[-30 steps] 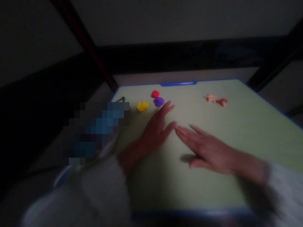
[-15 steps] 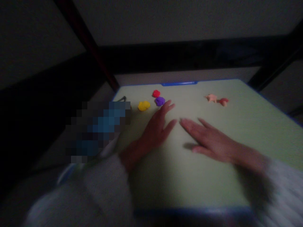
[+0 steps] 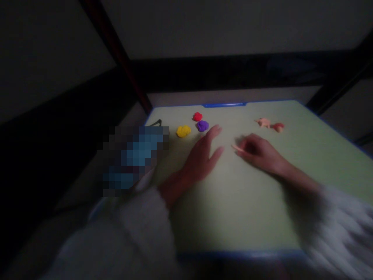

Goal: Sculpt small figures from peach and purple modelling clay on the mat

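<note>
right hand [image 3: 260, 153] has its fingers pinched together on a thin pale strip [image 3: 236, 148], one end poking out toward the left hand, low over the middle of the worktop [image 3: 233, 210]. left hand [image 3: 199, 160] isn't gripping anything, fingers loosely spread with a wide gap to the thumb, just beside the purple lump [image 3: 203, 126]. yellow lump [image 3: 183, 131] and red lump [image 3: 197, 116] are near that one. over past the right hand there's a peach figure [image 3: 264, 123] next to a red-topped piece [image 3: 279, 127]. pretty dim and blurry, can't tell if either palm touches down.
</note>
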The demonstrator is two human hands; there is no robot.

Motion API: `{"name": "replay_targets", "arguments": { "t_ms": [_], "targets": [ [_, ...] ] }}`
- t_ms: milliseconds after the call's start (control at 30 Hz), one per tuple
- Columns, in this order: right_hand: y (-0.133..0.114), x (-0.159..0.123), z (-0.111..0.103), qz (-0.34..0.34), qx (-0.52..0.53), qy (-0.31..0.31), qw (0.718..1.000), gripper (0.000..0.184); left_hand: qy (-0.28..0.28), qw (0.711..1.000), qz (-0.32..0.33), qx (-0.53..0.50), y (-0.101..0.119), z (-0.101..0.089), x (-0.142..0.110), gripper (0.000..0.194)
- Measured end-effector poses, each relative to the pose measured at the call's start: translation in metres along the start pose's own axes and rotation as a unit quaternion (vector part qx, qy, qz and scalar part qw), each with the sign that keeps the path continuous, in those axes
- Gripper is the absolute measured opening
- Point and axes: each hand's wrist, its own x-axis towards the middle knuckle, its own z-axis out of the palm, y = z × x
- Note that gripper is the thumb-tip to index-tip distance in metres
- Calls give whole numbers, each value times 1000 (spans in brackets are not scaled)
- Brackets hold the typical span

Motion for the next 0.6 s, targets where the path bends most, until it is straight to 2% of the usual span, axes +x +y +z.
{"name": "replay_targets", "arguments": {
  "t_ms": [100,200,267,400,467,600],
  "targets": [
    [1,3,2,36,50,19,998,29,5,1000,-4,-17,-2,2,0,50],
    [-3,3,0,70,198,39,977,29,9,1000,-7,-27,-2,3,1,49],
    [-8,-2,-5,57,259,36,964,27,9,1000,-9,-24,-2,3,1,49],
    [-17,-20,-17,8,216,9,976,31,8,1000,-13,-18,-3,3,2,48],
    [-18,-25,-19,-34,144,-7,989,38,7,1000,-15,-20,-4,3,2,48],
    [-11,-16,-13,-18,193,-34,980,39,6,1000,-19,-22,-5,4,2,47]
  ]
}}
